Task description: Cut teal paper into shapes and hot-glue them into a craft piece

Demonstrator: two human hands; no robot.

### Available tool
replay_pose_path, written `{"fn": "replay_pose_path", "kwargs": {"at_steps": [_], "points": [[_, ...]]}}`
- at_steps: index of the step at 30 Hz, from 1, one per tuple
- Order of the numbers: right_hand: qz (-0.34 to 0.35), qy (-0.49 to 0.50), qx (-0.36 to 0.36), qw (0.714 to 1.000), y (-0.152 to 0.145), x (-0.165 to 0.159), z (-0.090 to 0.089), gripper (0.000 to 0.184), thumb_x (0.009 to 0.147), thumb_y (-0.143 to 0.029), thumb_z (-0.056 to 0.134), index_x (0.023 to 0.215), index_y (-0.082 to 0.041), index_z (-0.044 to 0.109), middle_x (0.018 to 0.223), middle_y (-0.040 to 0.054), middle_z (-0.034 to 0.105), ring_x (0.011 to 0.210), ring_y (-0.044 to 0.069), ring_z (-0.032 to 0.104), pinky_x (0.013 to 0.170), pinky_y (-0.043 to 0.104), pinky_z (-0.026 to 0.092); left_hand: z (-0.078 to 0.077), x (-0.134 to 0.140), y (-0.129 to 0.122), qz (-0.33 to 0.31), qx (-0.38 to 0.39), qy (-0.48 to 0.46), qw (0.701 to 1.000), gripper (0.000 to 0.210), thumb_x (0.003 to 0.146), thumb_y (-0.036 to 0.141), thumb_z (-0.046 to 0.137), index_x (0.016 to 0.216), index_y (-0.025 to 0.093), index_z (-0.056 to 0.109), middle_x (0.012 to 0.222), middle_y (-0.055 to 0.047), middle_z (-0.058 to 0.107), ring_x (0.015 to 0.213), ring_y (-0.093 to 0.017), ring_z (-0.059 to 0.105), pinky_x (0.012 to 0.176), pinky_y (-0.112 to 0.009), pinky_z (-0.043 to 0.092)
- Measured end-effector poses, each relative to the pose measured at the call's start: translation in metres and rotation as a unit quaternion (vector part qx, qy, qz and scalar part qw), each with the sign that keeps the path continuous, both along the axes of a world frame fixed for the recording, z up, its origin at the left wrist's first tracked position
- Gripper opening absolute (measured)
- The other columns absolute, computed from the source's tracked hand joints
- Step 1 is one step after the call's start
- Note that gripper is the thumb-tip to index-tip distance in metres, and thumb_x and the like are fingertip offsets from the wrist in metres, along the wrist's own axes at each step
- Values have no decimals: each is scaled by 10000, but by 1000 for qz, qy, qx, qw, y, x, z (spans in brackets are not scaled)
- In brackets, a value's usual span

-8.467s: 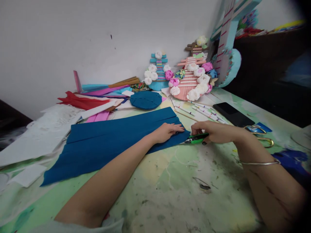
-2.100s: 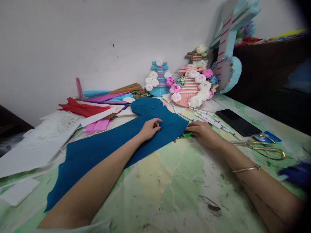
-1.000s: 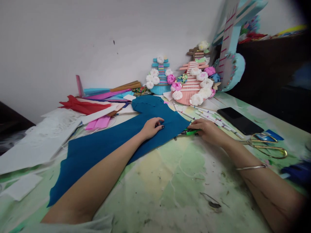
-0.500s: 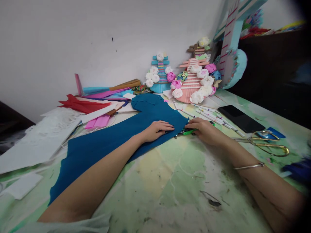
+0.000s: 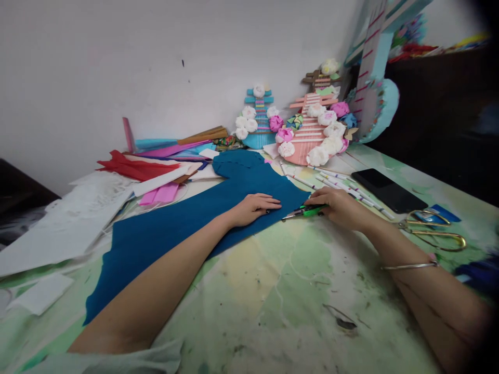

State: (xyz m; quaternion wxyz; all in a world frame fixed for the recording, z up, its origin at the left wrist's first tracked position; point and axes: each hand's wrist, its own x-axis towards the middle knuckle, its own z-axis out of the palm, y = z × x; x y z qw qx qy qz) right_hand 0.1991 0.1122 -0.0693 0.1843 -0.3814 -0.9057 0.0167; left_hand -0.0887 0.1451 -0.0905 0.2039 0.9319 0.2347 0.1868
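Note:
A large blue sheet, cloth or crepe paper, lies spread across the table from lower left to centre. My left hand rests flat on it near its right end, fingers stretched out and pressing it down. Just to the right, my right hand is closed around small scissors with green and black handles. Their metal tips point left, at the sheet's near right edge. My right fingers partly hide the handles, and whether the blades are apart is hard to tell.
Markers, a black phone and gold-handled scissors lie to the right. Flower-decorated instrument models, one blue and one pink, stand at the back. White sheets and red crepe paper lie left.
My right hand has shifted slightly to the right with the scissors, and more of their blades shows. My left hand stays on the sheet. The view has moved a little.

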Motion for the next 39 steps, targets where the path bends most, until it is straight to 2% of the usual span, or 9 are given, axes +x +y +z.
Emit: {"fn": "replay_pose_path", "kwargs": {"at_steps": [5,9,13,19,26,31,34,39], "points": [[5,9,2,1000,-2,-12,-6,503,665,17,449,1031,-212,708,1006,75,678,914,222,615,804,331,488,2,1,-1,3,-12,-12,1000,444,889,93,466,1225,358,585,1290,21,594,1274,-166,464,1088,-415,332],[12,5,-8,1000,-4,-19,-7,500,675,13,449,1056,-193,699,1024,94,667,940,237,604,817,350,486,1,0,-1,8,-9,-5,1000,438,891,85,460,1232,329,587,1299,9,587,1277,-166,458,1088,-402,324],[15,0,-18,1000,-4,-15,-3,504,669,32,440,1048,-161,709,1008,100,673,926,231,613,818,340,484,2,1,-1,6,-10,4,1000,433,899,87,438,1235,318,583,1310,22,579,1281,-149,448,1094,-381,312],[0,-2,-9,1000,-4,-7,3,537,613,37,462,1021,-192,725,989,76,685,903,216,625,798,306,490,4,1,-2,15,-23,10,1000,451,892,75,436,1226,338,585,1311,41,576,1285,-147,441,1093,-388,316],[-6,-14,2,1000,-7,-15,3,504,631,27,483,1027,-181,714,1009,88,686,932,241,623,801,332,490,1,1,1,1,-18,-8,1000,432,892,87,435,1240,296,584,1299,10,589,1278,-161,451,1087,-391,332],[-20,-24,1,1000,-7,-10,7,502,632,34,466,1034,-143,708,1025,114,682,937,264,621,805,361,491,-3,-2,4,7,-31,-20,999,394,901,122,444,1254,233,578,1309,-40,581,1278,-171,458,1090,-386,336],[-31,-20,-3,999,-5,-8,6,499,642,34,471,1047,-142,702,1048,118,674,960,276,611,831,382,482,-4,-4,4,22,-42,-24,999,399,900,124,444,1264,231,566,1330,-46,563,1287,-166,453,1096,-390,331],[-10,7,-21,1000,-5,-16,-2,469,692,17,488,1088,-141,685,1061,123,658,978,275,596,847,392,476,-4,-4,4,21,-43,-24,999,389,899,135,455,1249,254,577,1320,-25,572,1297,-162,443,1105,-393,321]]}}
